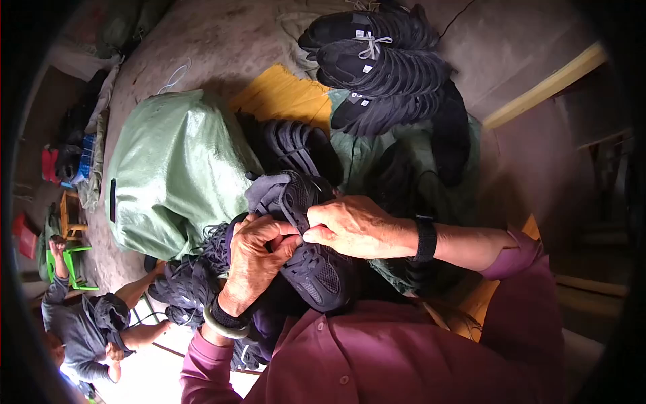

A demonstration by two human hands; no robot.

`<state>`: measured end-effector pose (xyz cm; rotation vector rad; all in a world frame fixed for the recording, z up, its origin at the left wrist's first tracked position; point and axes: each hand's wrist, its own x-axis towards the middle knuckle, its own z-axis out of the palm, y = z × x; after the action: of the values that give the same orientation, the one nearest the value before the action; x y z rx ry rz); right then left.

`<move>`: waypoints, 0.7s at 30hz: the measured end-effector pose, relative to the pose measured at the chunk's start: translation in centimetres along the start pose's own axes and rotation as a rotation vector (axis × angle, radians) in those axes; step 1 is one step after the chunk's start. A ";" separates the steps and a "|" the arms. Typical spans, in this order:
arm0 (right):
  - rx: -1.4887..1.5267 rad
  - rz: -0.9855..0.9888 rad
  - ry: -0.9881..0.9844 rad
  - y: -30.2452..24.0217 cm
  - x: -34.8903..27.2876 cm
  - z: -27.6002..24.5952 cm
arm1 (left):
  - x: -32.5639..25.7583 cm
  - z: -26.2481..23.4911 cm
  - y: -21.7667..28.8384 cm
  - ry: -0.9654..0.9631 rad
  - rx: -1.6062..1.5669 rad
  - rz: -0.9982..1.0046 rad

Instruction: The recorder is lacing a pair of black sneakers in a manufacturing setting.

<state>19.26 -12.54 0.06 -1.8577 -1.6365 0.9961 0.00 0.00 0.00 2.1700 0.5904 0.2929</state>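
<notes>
A black sneaker (321,281) rests against my lap, toe toward me, with its tongue and collar pointing away. My left hand (259,252) is closed at the left side of the lacing, thumb and fingers pressed on the shoe. From the right, my right hand (360,227) pinches the eyelet edge, its thumb and forefinger almost touching the left fingertips. Dark laces cross the lower part of the throat. Any lace end between the fingertips is too small and covered to make out. Just beyond lie more black shoes (296,145).
Black shoes with dangling laces (182,283) are heaped on the left. A pale green sack (182,168) stands beyond them. Rows of nested black shoes (383,67) lie at the back right, near a wooden beam (545,87). A co-worker (87,330) sits at the far left, holding dark material.
</notes>
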 end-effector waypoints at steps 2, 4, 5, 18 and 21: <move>-0.004 0.033 -0.046 0.0 0.2 -0.2 | 0.2 0.0 -0.1 -0.013 -0.030 -0.011; -0.055 0.003 -0.018 0.3 -0.8 0.6 | -0.4 0.6 -0.1 -0.027 -0.070 -0.053; -0.104 -0.033 0.021 0.4 -1.2 0.8 | -0.6 1.0 0.0 -0.043 -0.100 -0.086; 0.130 -0.065 -0.173 1.0 -0.2 0.1 | -0.8 -0.2 1.0 0.111 0.279 0.272; 0.160 -0.138 -0.118 1.1 0.0 0.5 | -1.1 -0.7 0.8 0.108 0.242 0.227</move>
<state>19.58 -12.77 -1.06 -1.5866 -1.6736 1.1598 -0.94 -0.51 1.02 2.4723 0.4573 0.4848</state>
